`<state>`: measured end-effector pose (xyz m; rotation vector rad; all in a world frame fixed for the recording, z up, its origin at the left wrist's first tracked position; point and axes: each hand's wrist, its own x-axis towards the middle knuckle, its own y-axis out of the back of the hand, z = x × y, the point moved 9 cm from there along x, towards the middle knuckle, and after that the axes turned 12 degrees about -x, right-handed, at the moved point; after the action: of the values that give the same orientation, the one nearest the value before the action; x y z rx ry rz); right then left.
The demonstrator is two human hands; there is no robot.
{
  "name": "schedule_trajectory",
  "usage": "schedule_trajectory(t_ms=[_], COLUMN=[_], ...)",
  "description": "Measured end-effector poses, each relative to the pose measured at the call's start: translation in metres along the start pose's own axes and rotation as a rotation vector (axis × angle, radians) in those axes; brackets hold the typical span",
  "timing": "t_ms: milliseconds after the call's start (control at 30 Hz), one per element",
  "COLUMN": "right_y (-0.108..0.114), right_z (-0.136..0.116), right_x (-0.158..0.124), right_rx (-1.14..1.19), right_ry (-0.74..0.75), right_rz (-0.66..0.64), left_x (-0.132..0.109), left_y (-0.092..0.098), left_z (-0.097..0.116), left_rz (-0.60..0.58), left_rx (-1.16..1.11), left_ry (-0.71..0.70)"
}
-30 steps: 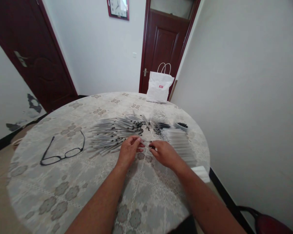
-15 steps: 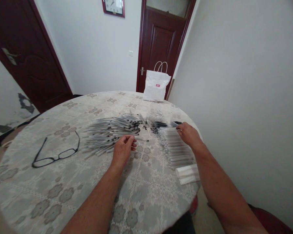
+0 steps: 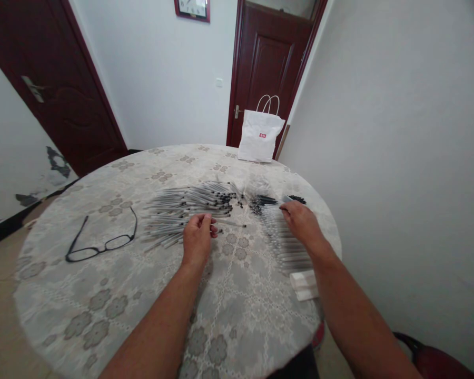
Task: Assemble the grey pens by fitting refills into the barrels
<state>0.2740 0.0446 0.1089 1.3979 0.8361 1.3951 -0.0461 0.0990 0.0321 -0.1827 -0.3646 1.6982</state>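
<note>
My left hand (image 3: 197,237) rests on the round table (image 3: 102,284), fingers closed on a thin pen refill (image 3: 231,224) that points right. Just beyond it lies a wide spread of grey pen tubes with black tips (image 3: 181,208). My right hand (image 3: 300,221) lies over a row of clear pen barrels (image 3: 288,245) on the right side, fingers curled at the far end of the row, near a small heap of black parts (image 3: 263,201) and a little dish of black caps (image 3: 296,199). What the right fingers hold is hidden.
Black-framed glasses (image 3: 100,243) lie on the left of the patterned tablecloth. A white paper bag (image 3: 259,136) stands at the far edge. A white packet (image 3: 306,284) sits at the right edge. Dark red doors and a wall clock are behind; a red chair is at lower right.
My right hand left the left hand at the table's middle and moved right to the far end of the clear barrels. The left hand stayed, holding the refill.
</note>
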Motion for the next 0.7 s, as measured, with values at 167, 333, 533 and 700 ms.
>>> schedule_trajectory(t_ms=[167, 333, 533, 700], right_y=[-0.005, -0.038, -0.069, -0.068], right_z=[-0.097, -0.145, -0.155, -0.156], right_x=[-0.007, -0.003, -0.009, -0.016], right_rx=[0.104, -0.011, -0.103, -0.08], right_ry=[0.209, 0.157, 0.117, 0.112], right_rz=[-0.106, -0.201, -0.2, -0.149], left_x=[0.005, 0.007, 0.004, 0.003], left_y=[0.016, 0.023, 0.019, 0.013], left_z=[-0.003, -0.008, -0.018, -0.028], left_rz=[0.133, 0.209, 0.185, 0.128], left_rx=[-0.144, -0.255, -0.299, -0.263], left_ry=[0.011, 0.069, 0.135, 0.179])
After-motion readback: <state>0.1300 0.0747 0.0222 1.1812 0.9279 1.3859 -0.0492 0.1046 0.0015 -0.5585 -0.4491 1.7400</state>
